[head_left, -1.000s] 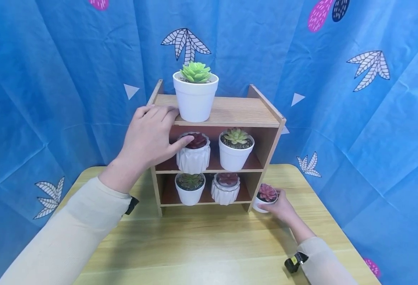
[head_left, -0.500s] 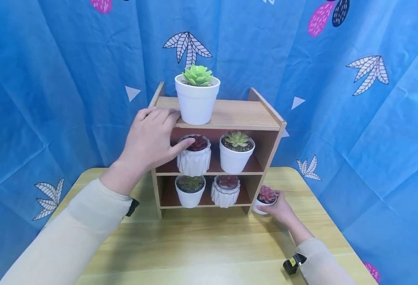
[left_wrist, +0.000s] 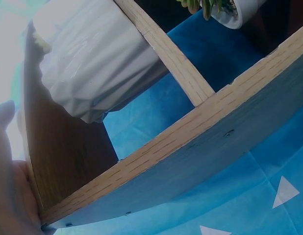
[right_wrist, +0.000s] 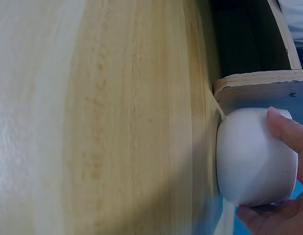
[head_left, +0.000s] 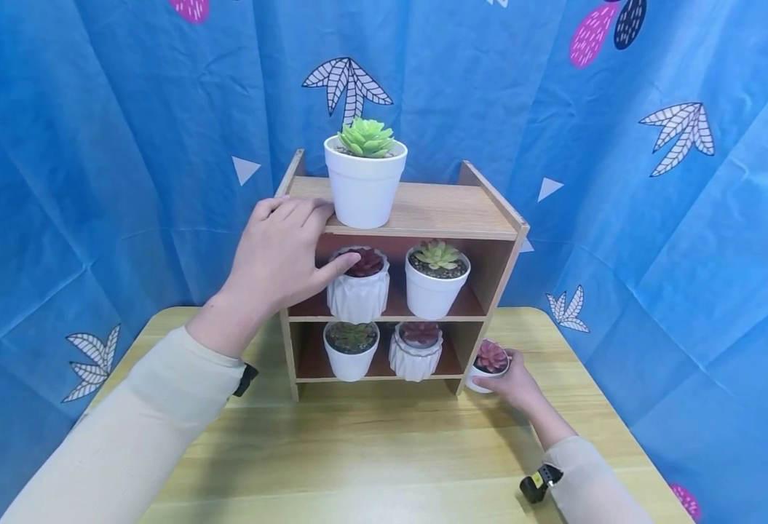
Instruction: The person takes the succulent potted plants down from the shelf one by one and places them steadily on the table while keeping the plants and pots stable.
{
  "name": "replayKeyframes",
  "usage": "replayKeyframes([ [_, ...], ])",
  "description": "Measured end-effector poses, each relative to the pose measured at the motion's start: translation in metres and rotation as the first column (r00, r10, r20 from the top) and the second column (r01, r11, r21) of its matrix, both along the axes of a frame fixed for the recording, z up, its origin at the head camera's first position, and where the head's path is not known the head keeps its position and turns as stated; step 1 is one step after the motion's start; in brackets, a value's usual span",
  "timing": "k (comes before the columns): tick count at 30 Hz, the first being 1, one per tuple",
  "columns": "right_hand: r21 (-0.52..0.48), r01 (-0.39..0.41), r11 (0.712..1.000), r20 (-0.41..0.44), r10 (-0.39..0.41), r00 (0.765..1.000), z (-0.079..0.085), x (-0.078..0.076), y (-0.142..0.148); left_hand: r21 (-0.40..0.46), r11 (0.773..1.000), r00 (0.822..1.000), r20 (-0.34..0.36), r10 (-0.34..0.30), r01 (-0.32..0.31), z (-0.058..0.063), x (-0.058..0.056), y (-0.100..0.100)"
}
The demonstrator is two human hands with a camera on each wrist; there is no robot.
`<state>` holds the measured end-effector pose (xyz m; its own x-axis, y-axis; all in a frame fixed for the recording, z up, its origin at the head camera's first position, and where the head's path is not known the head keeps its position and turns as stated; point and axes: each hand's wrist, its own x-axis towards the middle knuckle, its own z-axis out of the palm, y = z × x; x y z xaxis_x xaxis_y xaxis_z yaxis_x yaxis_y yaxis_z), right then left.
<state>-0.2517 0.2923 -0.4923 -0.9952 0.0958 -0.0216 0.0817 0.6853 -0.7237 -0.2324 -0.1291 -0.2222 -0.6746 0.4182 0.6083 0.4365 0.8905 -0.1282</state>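
My left hand [head_left: 285, 251] rests on the top left of a small wooden shelf [head_left: 442, 211], fingers over the top board and thumb stretched out in front of it. Close to those fingers stands a white pot with a bright green succulent [head_left: 365, 178]. Behind the thumb, on the middle level, is a ribbed white pot with a dark red succulent [head_left: 357, 291]. My right hand [head_left: 513, 382] grips a white potted succulent [head_left: 491, 358] with pinkish-red leaves, thumb on its near side. That pot sits on the table against the shelf's right side; the right wrist view shows its smooth wall [right_wrist: 257, 156].
A pale green potted succulent [head_left: 436, 284] shares the middle level. Below stand a dark green one [head_left: 351, 351] and a ribbed pot with a red plant [head_left: 416, 353]. A blue patterned curtain [head_left: 619, 182] surrounds the wooden table [head_left: 370, 451] at the back and sides.
The head view has shifted slightly. Both hands keep their places, the left on the shelf and the right on the potted succulent.
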Motion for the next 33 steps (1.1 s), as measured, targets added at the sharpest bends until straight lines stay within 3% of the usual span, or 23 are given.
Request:
replayKeyframes([
  [18, -0.013, -0.010, 1.000, 0.011, 0.010, 1.000, 0.003, 0.003, -0.001, -0.005, 1.000, 1.000, -0.006, 0.007, -0.007, 0.000, 0.001, -0.001],
  [33, 0.005, -0.060, 0.998, 0.096, 0.060, 0.994, 0.027, 0.014, 0.005, -0.014, 1.000, 1.000, 0.005, 0.010, -0.010, 0.001, 0.000, 0.000],
])
